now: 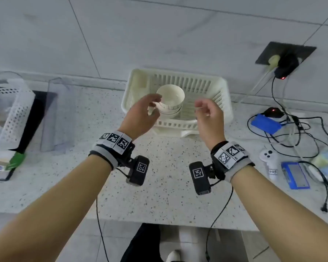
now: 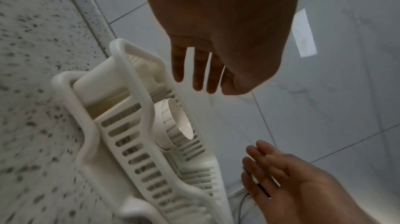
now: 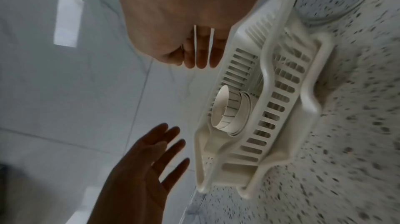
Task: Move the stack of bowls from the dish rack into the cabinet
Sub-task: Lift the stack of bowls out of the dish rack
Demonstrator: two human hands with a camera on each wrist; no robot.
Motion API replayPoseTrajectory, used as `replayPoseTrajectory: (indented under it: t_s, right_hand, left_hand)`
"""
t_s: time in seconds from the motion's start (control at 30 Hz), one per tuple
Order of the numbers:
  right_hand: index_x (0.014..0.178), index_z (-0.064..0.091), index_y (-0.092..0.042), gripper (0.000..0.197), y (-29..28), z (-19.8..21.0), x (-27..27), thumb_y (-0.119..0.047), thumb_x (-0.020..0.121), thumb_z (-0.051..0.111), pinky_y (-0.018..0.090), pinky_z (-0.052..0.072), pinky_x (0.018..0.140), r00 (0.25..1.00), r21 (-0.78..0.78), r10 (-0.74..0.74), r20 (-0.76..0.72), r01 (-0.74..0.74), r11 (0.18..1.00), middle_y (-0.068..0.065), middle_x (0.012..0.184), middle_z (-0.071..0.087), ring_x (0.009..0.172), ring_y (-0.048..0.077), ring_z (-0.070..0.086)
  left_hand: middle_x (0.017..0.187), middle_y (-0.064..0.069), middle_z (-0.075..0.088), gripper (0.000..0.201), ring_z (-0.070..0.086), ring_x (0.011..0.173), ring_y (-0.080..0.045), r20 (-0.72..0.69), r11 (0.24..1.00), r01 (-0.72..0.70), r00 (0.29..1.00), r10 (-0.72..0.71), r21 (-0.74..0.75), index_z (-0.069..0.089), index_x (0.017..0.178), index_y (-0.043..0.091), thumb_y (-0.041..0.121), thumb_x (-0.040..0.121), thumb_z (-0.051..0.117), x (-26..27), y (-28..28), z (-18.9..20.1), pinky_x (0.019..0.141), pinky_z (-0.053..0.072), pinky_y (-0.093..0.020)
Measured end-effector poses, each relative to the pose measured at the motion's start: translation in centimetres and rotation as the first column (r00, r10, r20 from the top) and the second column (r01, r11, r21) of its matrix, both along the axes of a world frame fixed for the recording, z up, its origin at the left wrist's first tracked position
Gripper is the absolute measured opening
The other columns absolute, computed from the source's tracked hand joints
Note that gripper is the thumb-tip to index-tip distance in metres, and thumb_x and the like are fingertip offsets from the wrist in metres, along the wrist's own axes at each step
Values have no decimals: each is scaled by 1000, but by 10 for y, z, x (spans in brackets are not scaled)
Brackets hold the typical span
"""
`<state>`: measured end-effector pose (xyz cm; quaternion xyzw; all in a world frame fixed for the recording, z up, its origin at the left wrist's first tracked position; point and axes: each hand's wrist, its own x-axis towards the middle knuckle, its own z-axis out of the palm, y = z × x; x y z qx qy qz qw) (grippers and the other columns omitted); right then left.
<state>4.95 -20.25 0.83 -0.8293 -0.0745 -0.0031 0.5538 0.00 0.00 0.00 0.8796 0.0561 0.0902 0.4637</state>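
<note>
seemingly ready to lift from both sides, the left hand (image 1: 140,115) and right hand (image 1: 208,114) hover either side of the stack of bowls (image 1: 170,100), fingers relaxed and spread, holding nothing. the smooth, round, cream bowls, faint dark lines on their walls, sit nested upright inside the slatted white plastic dish rack (image 1: 219,87) on a speckled stone surface (image 1: 165,176). no cabinet is visible.

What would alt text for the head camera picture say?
Two bare hands, left hand and right hand, reach open toward a stack of bowls standing in a white dish rack on a speckled counter, not yet touching it.
</note>
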Motion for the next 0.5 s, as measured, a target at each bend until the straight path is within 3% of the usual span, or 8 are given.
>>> replayPoseTrajectory:
  t_s: [0.1,0.17,0.27,0.33,0.4,0.5]
  right_hand:
    - [125,61,-12,30,24,-11,44,-8,96,54,38,51,103,984,-41,-40,-171,33,999,-4,121,63,110,9,61]
    - [136,54,-13,40,39,-18,73,-14,96,54,44,48,108,952,-68,-48,-304,28,997,0,136,58,122,18,57]
    - [146,41,-9,48,56,-33,109,-19,100,50,34,45,100,914,-143,-20,-406,-42,989,1,137,49,116,14,49]
    - [149,36,-10,51,67,-40,130,-22,102,48,39,48,96,881,-154,1,-472,-84,985,2,131,45,103,14,50]
    - [150,35,-13,50,75,-46,144,-25,102,46,47,52,95,818,-116,15,-575,-101,988,3,135,44,106,20,53]
    - [146,39,-20,47,84,-58,158,-35,102,45,60,51,98,695,-26,26,-718,-65,998,8,135,45,122,33,49]
  left_hand:
    - [137,-2,60,43,60,119,-18,-139,994,-40,989,55,106,51,140,14,14,97,57,43,19,-7,100,53,-40]
    - [143,-4,55,45,57,125,-21,-266,991,-17,962,53,133,45,143,12,19,99,55,69,25,-8,95,48,-33]
    - [153,-15,44,54,49,133,-31,-457,994,53,889,-6,92,29,151,5,20,103,48,107,28,-15,91,39,-31]
    - [146,-20,47,54,56,120,-31,-550,999,48,835,-29,21,27,152,3,18,103,45,131,30,-23,84,42,-28]
    - [128,-16,53,49,59,99,-25,-615,998,1,788,-43,-69,35,149,5,16,103,45,149,31,-34,78,52,-30]
    - [134,-9,49,50,53,119,-28,-680,988,-54,731,-59,-144,34,150,19,18,101,46,163,33,-52,97,55,-43]
